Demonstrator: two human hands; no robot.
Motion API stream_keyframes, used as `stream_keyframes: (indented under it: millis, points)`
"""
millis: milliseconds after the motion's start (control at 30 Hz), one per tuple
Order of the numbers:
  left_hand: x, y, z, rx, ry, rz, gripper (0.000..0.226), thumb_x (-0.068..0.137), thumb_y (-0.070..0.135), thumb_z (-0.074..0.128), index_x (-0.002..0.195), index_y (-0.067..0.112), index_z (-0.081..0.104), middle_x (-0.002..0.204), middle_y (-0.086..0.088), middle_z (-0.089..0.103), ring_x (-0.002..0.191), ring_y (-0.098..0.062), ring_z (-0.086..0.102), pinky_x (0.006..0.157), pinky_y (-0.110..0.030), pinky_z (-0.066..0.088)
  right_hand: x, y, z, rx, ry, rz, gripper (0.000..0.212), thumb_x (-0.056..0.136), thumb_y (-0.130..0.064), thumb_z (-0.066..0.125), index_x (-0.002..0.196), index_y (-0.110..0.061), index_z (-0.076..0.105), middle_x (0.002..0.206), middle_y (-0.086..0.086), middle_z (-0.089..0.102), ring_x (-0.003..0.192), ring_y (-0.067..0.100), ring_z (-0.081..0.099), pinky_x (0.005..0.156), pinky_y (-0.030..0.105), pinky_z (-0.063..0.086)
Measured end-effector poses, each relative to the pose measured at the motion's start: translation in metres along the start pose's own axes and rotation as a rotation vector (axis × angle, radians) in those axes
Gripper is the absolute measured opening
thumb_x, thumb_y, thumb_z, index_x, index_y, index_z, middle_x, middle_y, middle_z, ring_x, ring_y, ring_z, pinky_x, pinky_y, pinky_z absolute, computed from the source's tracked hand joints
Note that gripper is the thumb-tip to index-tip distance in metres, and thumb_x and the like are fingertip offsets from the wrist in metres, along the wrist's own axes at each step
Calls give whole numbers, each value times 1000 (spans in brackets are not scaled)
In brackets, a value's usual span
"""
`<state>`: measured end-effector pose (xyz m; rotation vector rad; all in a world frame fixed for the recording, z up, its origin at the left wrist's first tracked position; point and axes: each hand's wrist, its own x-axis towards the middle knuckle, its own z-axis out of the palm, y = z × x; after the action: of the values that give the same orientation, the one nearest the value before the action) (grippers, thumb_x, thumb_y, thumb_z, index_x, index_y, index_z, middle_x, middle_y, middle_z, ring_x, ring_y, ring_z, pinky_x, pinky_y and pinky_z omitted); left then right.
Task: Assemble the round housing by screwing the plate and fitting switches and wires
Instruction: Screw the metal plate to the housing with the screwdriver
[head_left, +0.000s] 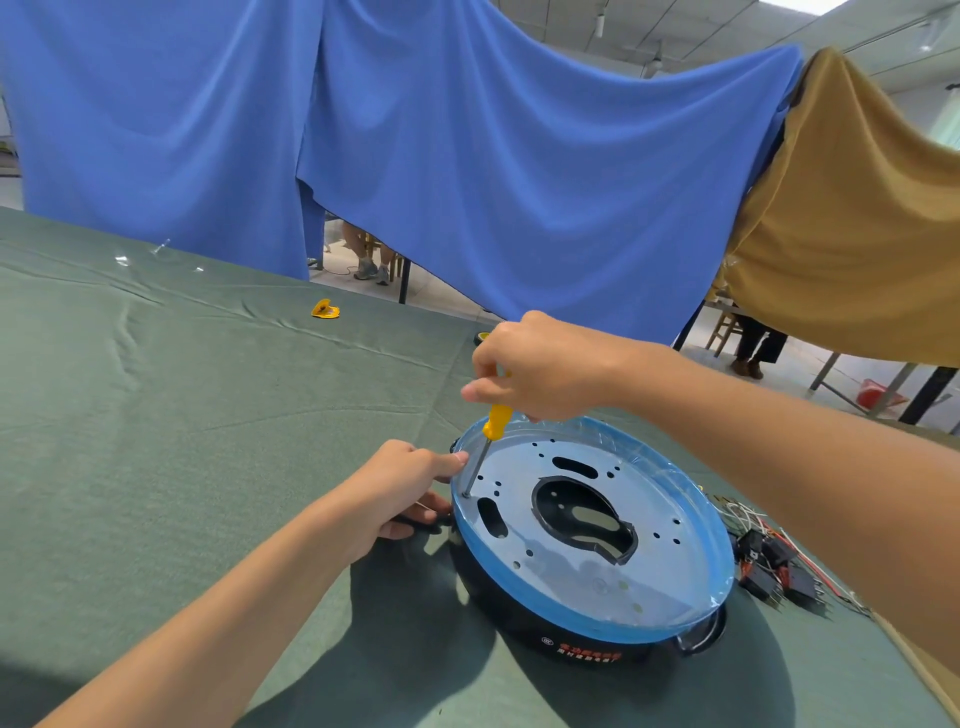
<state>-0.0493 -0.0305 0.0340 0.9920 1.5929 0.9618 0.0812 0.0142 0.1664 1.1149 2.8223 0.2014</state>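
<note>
Driving a screw at the left edge of the plate (597, 525), one hand on the screwdriver (492, 435) and the other bracing the housing (582, 639).

The round black housing sits on the green tablecloth (182, 415) with its blue-rimmed opening facing up, and the grey metal plate lies inside it. The right hand (540, 364) has its fingers closed around the yellow handle, the shaft tilting down to the plate near the rim. The left hand (400, 488) grips the housing's left side, fingers curled on the edge and thumb near the shaft. Black switches and wires (774, 561) lie in a heap just right of the housing. A small yellow item (325, 309) lies well apart, farther back on the cloth.
</note>
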Motion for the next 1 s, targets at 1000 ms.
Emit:
stream_keyframes:
  millis: [1000]
  points:
    - [0, 0, 2, 0, 5, 1, 33, 89, 47, 65, 98, 15, 69, 77, -3, 73, 72, -19, 62, 68, -32, 42, 1, 0, 0, 27, -108, 54, 34, 91, -50, 56, 91, -17, 61, 89, 2, 67, 83, 21, 63, 53, 27, 38]
